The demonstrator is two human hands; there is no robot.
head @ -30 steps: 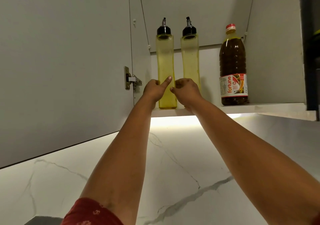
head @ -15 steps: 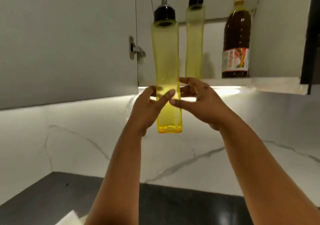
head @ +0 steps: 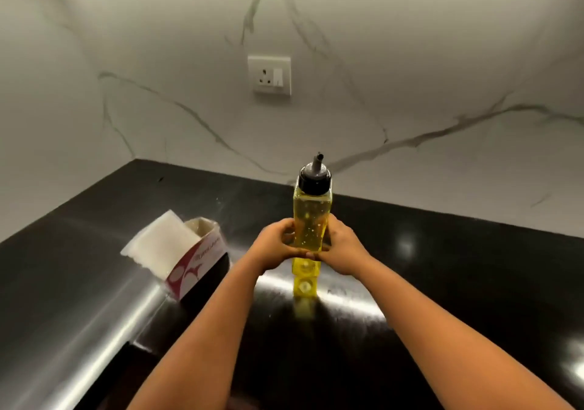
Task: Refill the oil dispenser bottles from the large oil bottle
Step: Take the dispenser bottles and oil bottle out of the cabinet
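Observation:
A tall yellow oil dispenser bottle point(head: 311, 216) with a black cap and grey pour spout stands upright at the middle of the black countertop point(head: 442, 267). Its base is at or just above the glossy surface, which mirrors it. My left hand point(head: 275, 250) grips its lower half from the left. From the other side my right hand point(head: 343, 251) grips it too, and the fingertips of both hands meet in front of the bottle. The second dispenser and the large oil bottle are out of view.
A red and white tissue box point(head: 186, 258) with white sheets sticking out lies tilted on the counter, left of the bottle. A white wall socket point(head: 269, 75) sits on the marble backsplash behind. The counter meets the wall in a corner at the left.
Both hands took the left dispenser bottle off the cabinet shelf and brought it down to the countertop. The view dropped from the cabinet to the counter.

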